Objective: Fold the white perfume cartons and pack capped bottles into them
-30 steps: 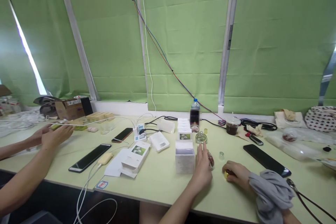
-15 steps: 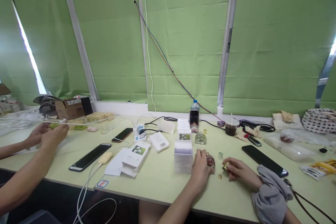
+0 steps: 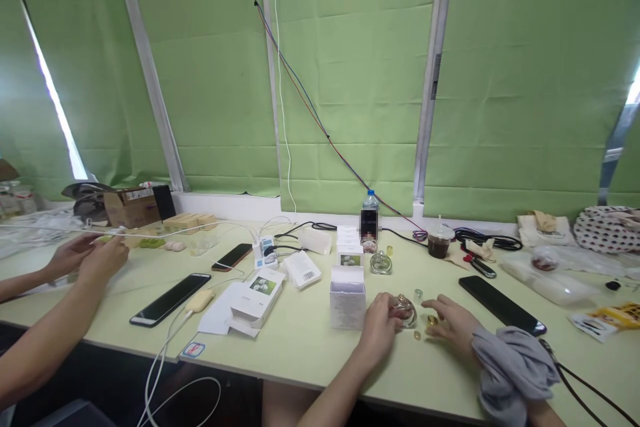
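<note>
My left hand [image 3: 381, 323] is closed around the side of a small round glass bottle [image 3: 406, 313] with reddish contents, which stands on the table. To its right, my right hand [image 3: 454, 321] has its fingers apart around a small gold cap [image 3: 431, 321], which seems to rest on the tabletop. A small gold ring [image 3: 417, 335] lies between the hands, nearer the front edge. Just behind the bottle is a pale greenish clear cap [image 3: 418, 294]. An open white box [image 3: 347, 303] stands left of my left hand.
Another person's hands [image 3: 100, 257] work at the far left. Behind the box are a clear glass bottle [image 3: 381, 264] and a blue-capped drink bottle [image 3: 370, 220]. A black phone [image 3: 503, 305] lies right of my right hand. An opened white carton [image 3: 257, 300] and a phone [image 3: 171, 300] lie left.
My right hand has opened its fingers from the gold cap, which now sits between them. The glass bottle has shifted slightly right and down, turning more into view, with my left hand still on it.
</note>
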{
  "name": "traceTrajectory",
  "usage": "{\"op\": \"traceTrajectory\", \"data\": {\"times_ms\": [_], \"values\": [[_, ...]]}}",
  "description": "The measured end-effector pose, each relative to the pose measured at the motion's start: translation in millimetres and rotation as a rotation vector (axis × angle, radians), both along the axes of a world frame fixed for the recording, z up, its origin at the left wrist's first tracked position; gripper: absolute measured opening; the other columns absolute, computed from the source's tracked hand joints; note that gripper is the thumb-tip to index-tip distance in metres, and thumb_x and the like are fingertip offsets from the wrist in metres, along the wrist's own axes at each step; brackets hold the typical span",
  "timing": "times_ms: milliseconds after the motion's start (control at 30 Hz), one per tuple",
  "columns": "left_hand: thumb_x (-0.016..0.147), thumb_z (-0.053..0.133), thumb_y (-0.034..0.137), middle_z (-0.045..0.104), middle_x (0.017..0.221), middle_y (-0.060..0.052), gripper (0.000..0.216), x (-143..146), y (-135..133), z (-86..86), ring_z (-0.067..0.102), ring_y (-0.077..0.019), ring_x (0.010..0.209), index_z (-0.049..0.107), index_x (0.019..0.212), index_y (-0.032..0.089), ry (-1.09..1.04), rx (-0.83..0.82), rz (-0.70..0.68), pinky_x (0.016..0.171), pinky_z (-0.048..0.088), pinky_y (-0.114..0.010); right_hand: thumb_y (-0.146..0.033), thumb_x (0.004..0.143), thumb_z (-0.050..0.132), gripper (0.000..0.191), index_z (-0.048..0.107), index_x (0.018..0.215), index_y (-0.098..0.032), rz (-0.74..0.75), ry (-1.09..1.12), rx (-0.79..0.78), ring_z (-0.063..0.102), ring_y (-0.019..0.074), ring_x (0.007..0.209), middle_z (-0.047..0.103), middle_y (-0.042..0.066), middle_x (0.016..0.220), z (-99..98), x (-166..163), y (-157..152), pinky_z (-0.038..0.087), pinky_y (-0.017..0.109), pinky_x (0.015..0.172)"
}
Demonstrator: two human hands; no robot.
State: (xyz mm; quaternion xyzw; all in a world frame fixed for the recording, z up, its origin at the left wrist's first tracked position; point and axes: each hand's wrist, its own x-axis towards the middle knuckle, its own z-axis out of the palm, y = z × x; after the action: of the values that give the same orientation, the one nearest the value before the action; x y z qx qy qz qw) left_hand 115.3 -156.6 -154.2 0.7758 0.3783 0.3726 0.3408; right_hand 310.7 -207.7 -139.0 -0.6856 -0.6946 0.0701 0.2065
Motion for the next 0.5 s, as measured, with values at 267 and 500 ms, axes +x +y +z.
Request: {"op": "traceTrajectory", "data": {"times_ms": [267,500], "values": [[0.072,0.047,0.003,0.056,0.112,-0.009,0.049,-12.4,-26.4,-2.8,0.055,-0.0254,0.101,0.049,0.118,0.02,0.08,0.064,-0.038,0.088,0.042,-0.036,-0.028,0.09,0.057,0.016,0.068,0.087,-0.017,-0.151,-0.298,-0.139,0.068,0.0248,0.083,0.072,0.01,0.086,-1.8,-46.5,-7.5,0.05,0.039,0.074],[0.081,0.046,0.009,0.057,0.112,-0.012,0.042,-14.6,-31.4,2.4,0.056,-0.0297,0.1,0.051,0.122,0.018,0.146,0.107,-0.045,0.087,0.044,-0.043,-0.028,0.092,0.058,0.014,0.066,0.097,-0.018,-0.107,-0.329,-0.148,0.067,0.017,0.087,0.07,0.004,0.096,-13.4,-60.4,-4.8,0.053,0.037,0.081]]}}
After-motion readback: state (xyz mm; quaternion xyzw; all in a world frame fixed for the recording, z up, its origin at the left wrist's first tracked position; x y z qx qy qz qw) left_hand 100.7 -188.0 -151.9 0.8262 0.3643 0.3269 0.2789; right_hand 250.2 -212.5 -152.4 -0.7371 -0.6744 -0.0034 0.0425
